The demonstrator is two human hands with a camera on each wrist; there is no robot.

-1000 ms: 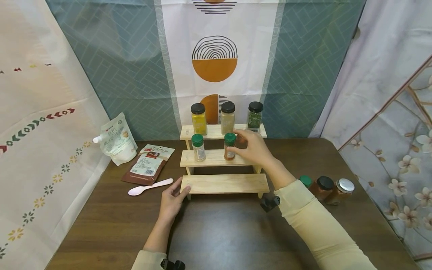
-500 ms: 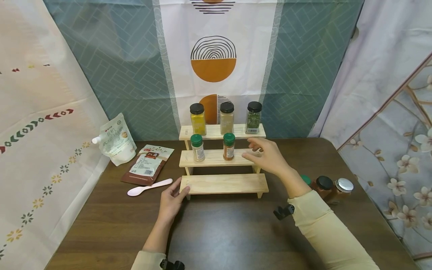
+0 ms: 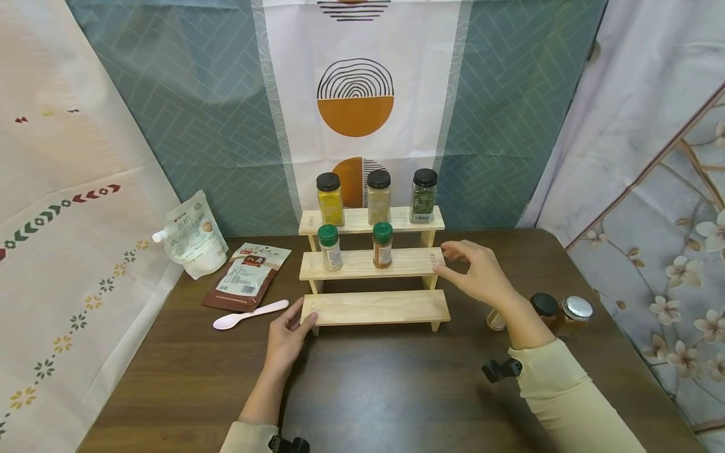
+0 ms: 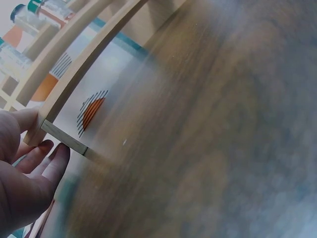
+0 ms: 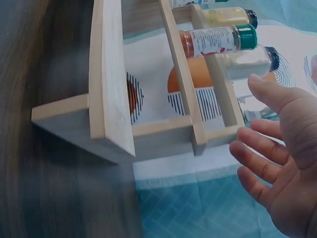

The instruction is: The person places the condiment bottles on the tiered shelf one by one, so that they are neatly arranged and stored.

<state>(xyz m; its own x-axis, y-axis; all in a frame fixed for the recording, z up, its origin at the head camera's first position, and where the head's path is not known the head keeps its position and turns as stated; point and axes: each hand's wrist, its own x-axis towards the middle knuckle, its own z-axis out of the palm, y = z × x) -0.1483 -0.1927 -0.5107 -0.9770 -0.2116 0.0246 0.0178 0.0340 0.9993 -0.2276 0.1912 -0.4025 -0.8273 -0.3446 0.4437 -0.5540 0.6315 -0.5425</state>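
A three-step wooden rack (image 3: 376, 308) stands on the table. My left hand (image 3: 286, 336) grips the left end of its lowest step, thumb above and fingers at the end leg in the left wrist view. Just off the right end of the middle step, my right hand (image 3: 476, 274) holds nothing, its fingers spread and slightly bent in the right wrist view (image 5: 292, 153). On the middle step stand two green-capped spice jars, a pale one (image 3: 331, 253) and a reddish one (image 3: 382, 251). Black-capped jars of yellow spice (image 3: 331, 204), beige powder (image 3: 379, 201) and green herbs (image 3: 422, 201) line the top step.
Right of the rack are a jar (image 3: 495, 319) partly hidden by my right wrist, a black-lidded jar (image 3: 545, 306) and a silver-lidded jar (image 3: 576, 309). Leftward lie a pink spoon (image 3: 249, 314), a brown packet (image 3: 246, 277) and a white spouted pouch (image 3: 195, 239). Curtains hang behind.
My right hand has left the reddish green-capped jar on the middle step and moved right and toward me. My left hand stays on the lowest step.
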